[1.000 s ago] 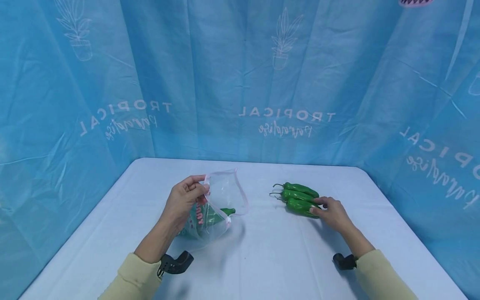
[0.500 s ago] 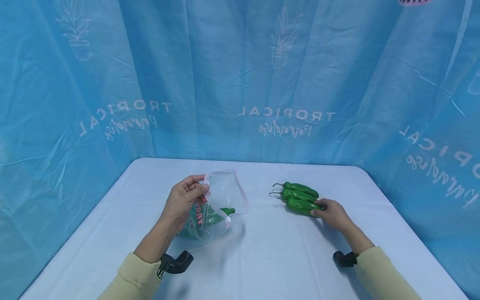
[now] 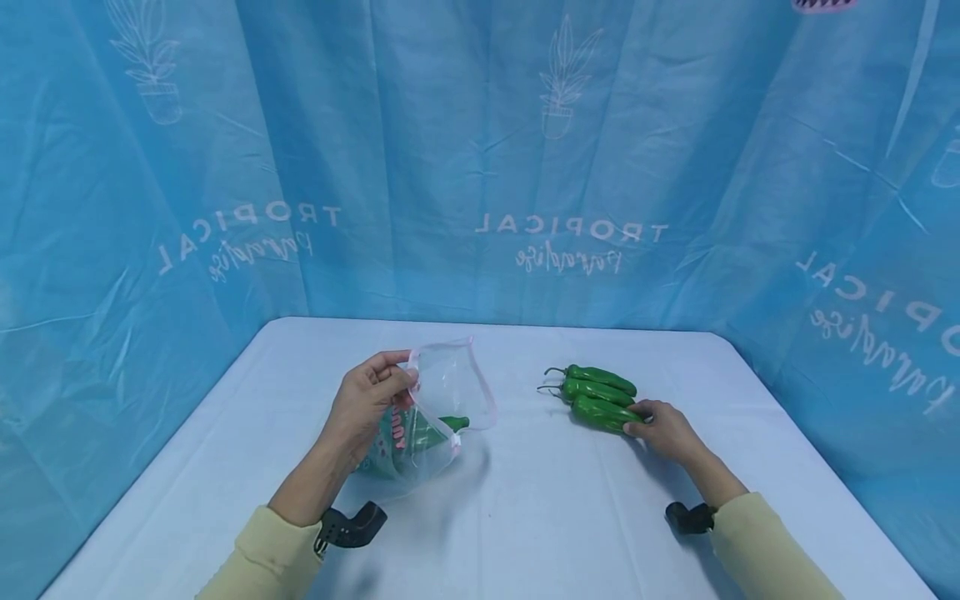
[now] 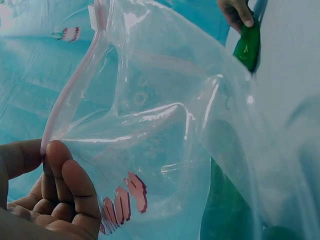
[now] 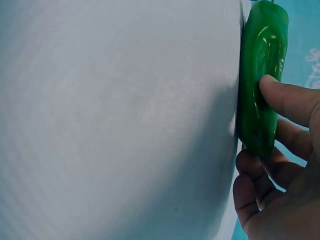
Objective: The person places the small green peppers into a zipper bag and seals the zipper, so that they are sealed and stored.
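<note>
My left hand (image 3: 365, 402) pinches the rim of a clear zip bag (image 3: 452, 379) between thumb and fingers, and the bag's mouth gapes to the right. Inside the bag lies green pepper (image 3: 427, 435), seen partly through printed plastic; how many pieces cannot be made out. At the right, my right hand (image 3: 667, 431) grips the blunt end of the nearest green pepper (image 5: 260, 75), thumb on its side. That pepper lies on the table against two more green peppers (image 3: 597, 391), their stems pointing left. In the left wrist view the slider (image 4: 94, 17) sits at the end of the pink zip.
A white-covered table (image 3: 540, 517) spans the space under both hands. Behind it and along both sides hangs a blue printed curtain (image 3: 480, 167). A dark strap mount (image 3: 352, 527) sits on the left wrist, and another mount (image 3: 688, 519) on the right.
The right hand's fingers have closed in slightly on the end of the nearest pepper. The left hand and bag have stayed in place.
</note>
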{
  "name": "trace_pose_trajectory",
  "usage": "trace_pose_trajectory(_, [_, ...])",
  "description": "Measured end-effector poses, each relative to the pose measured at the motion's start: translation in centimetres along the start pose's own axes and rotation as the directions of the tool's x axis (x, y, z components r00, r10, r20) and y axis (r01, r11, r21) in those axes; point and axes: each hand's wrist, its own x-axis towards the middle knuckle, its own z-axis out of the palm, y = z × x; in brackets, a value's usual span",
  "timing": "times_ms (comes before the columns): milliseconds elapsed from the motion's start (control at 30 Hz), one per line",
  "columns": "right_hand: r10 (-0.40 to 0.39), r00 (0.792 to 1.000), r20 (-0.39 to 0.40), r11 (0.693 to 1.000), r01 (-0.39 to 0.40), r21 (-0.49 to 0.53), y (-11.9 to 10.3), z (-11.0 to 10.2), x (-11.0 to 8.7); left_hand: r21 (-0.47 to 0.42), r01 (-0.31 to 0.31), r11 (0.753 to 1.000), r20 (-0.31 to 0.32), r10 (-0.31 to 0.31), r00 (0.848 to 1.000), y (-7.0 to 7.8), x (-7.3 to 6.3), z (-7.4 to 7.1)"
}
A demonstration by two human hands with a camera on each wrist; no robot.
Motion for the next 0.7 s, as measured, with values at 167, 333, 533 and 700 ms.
trace_pose_trajectory(167, [0.007, 1.000, 0.000, 1.000, -0.007, 0.000, 0.0, 0.1, 0.1, -0.002, 0.005, 1.000, -0.002, -0.005, 1.000, 0.0, 0.0, 0.0])
trace_pose_trajectory(333, [-0.005, 1.000, -0.003, 1.000, 0.005, 0.013, -0.1, 0.2, -0.2, -0.002, 0.010, 1.000, -0.004, -0.010, 1.000, 0.0, 0.0, 0.0])
trace_pose_trajectory(533, [-0.065, 0.998, -0.026, 0.997, 0.066, 0.029, -0.3, 0.1, -0.9, -0.002, 0.009, 1.000, -0.007, -0.009, 1.000, 0.1, -0.1, 0.0])
trace_pose_trajectory(700, [-0.091, 0.995, -0.044, 0.995, 0.093, 0.033, -0.7, 0.1, -1.4, -0.006, 0.007, 1.000, -0.006, -0.007, 1.000, 0.2, -0.1, 0.0])
